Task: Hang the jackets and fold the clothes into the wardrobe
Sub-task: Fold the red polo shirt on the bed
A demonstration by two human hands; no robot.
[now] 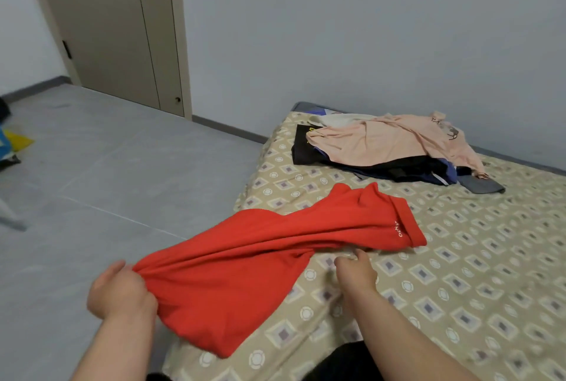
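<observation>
1. Gripping a bunched end of the red garment (275, 246), the left hand (121, 292) has its fingers curled tight round the cloth, out past the left edge of the bed (459, 273) and above the floor (107, 166).
2. From that fist the red garment stretches slantwise onto the bed. Its far end lies flat near the middle, with a ribbed band and small white lettering beside it.
3. A loose fold of the red cloth hangs below the left hand and drapes over the bed's left edge.
4. The right hand (356, 272) sits on the patterned sheet at the near side of the garment, thumb raised just at the cloth's lower edge. It is blurred, so I cannot tell whether it pinches the fabric or only rests beside it.
5. A pile of clothes (407, 168) lies by the far left corner of the bed, well apart from the red garment.
   - A pink shirt (382, 138) is spread on top, over dark pieces.
   - A white piece (340, 119) shows behind.
   - A grey piece (482, 185) pokes out at the right.
6. Beige doors (122, 28) stand shut in the far wall — beyond the floor on the left.
7. A yellow scrap (18, 140) lies on the floor at the left border of the view.
</observation>
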